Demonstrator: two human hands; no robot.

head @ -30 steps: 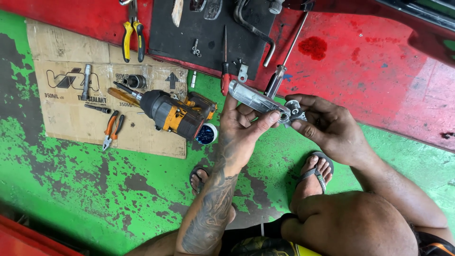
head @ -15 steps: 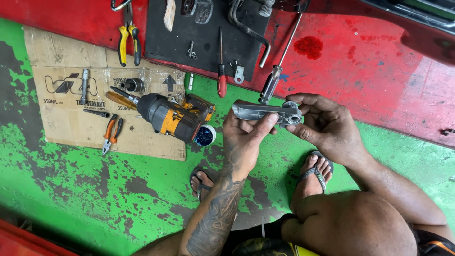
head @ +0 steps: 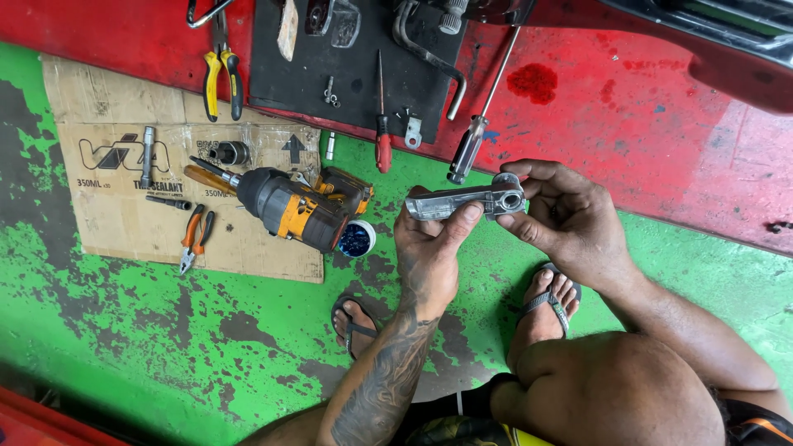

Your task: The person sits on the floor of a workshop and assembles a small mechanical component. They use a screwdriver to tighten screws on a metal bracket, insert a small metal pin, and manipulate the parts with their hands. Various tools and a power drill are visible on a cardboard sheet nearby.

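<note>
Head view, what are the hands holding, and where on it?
A grey metal part, held by both: the left hand grips its plain end, the right hand pinches its ringed end.

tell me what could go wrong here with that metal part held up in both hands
The grey metal part is held in the air only by the fingertips of the left hand and right hand. If the grip slips, it could drop toward the sandalled feet just below. The red-handled screwdriver, the black-handled screwdriver and the power drill lie close by and could be knocked or stepped on.
</note>
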